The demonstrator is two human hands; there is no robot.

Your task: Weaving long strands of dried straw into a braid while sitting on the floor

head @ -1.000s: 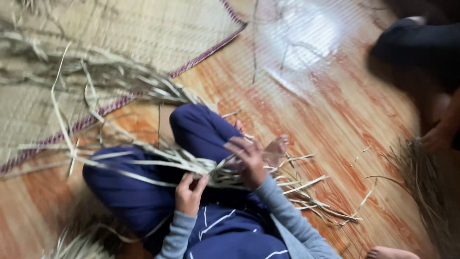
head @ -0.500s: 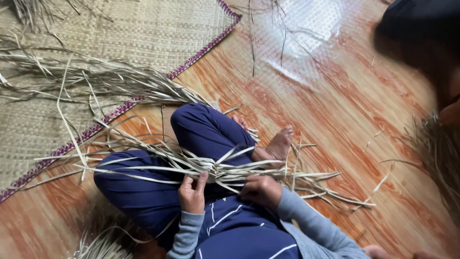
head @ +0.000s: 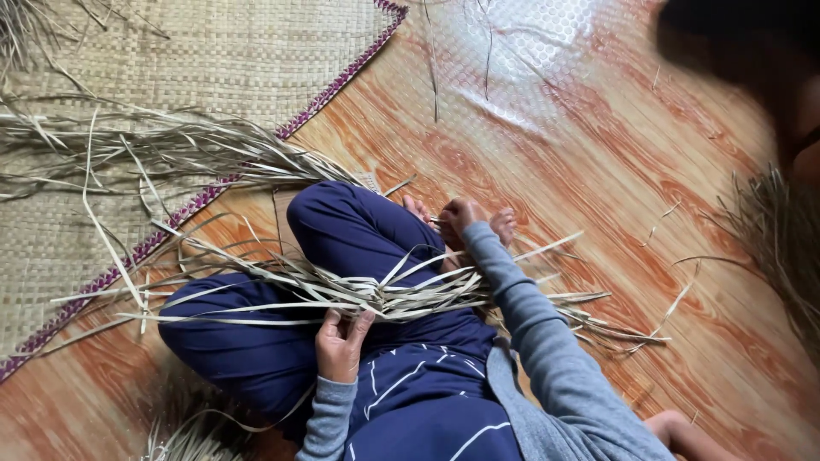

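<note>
Right hand (head: pixel 457 218), seen earlier on the strip bundle (head: pixel 376 294), is now being closed near the foot (head: pixel 504 224); left hand (head: pixel 342 341) is being kept clamped on the strips.

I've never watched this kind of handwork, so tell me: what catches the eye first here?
A bundle of long pale dried leaf strips lies across the lap of a person sitting cross-legged in dark blue trousers; the left hand grips it near the middle while the right hand reaches toward the bare foot. At upper left, a woven mat with a purple edge covers the glossy orange wood-pattern floor, with more loose strips on it.
</note>
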